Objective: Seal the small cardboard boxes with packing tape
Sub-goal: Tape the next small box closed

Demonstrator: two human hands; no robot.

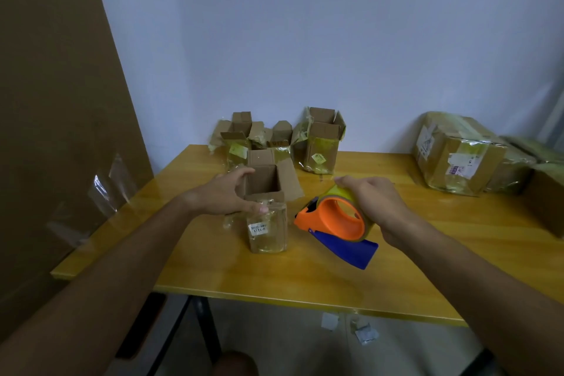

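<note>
A small cardboard box [268,224] stands upright in the middle of the yellow table [305,272], its top flaps open and its sides wrapped in old clear tape with a white label. My left hand [227,194] holds the box at its left side near the rim, thumb on the near edge. My right hand [377,203] grips an orange and blue tape dispenser [337,223] with a yellowish tape roll, held just right of the box above the table.
Several more small open boxes [323,140] stand at the back by the wall. Larger taped parcels [457,156] sit at the right. A big cardboard sheet [55,101] with clear tape strips leans on the left. Paper scraps lie on the floor.
</note>
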